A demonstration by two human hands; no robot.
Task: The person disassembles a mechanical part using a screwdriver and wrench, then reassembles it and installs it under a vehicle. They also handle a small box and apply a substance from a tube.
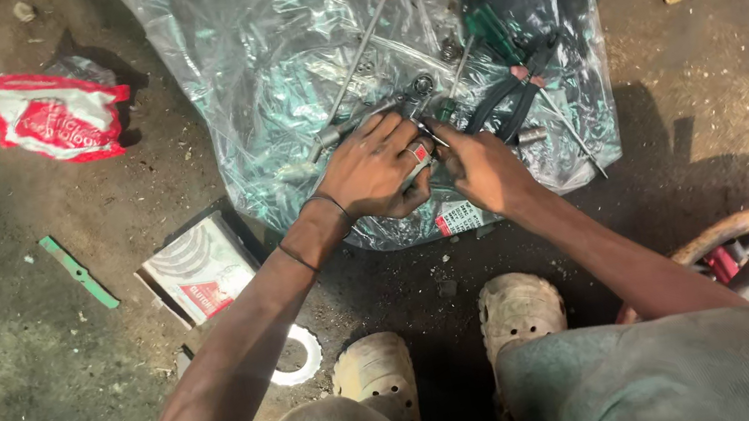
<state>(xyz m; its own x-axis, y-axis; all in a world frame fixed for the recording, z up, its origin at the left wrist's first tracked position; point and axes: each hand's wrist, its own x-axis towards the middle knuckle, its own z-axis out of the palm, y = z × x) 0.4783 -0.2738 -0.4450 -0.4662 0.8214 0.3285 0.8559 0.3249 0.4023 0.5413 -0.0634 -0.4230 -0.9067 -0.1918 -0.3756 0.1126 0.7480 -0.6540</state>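
Seen from above, a person crouches on a dirt floor (29, 329), both hands meeting over a clear plastic sheet (266, 46) strewn with tools. The left hand (375, 168) and right hand (479, 166) each have their grip clenched on a small metal part (425, 146) held between them, just above the sheet's near edge. Just beyond the fingers lie a long metal rod (358, 51), a green-handled screwdriver (488, 27) and black-handled pliers (517, 90); a flat cardboard box (197, 269) lies beside the left forearm.
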